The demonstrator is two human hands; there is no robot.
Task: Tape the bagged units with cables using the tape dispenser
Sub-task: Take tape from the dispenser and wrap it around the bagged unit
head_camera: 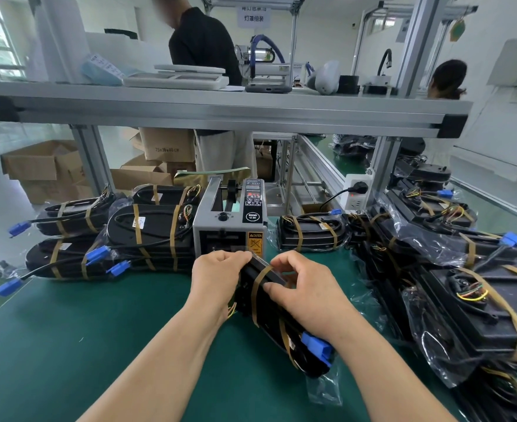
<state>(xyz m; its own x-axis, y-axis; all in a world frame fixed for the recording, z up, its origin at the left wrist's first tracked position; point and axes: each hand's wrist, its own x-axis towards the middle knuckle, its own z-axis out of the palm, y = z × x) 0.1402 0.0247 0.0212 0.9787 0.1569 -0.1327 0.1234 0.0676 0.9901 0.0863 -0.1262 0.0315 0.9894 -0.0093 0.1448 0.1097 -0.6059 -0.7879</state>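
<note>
Hands, left (217, 275) and right (306, 287), clasp the bagged unit (269, 312) (tape-banded) before the tape dispenser (230, 220).

Two bare forearms come in from the bottom edge. No sleeves are worn. The left hand (217, 274) and right hand (304, 289) have bare fingers (277, 263) with short nails.
</note>
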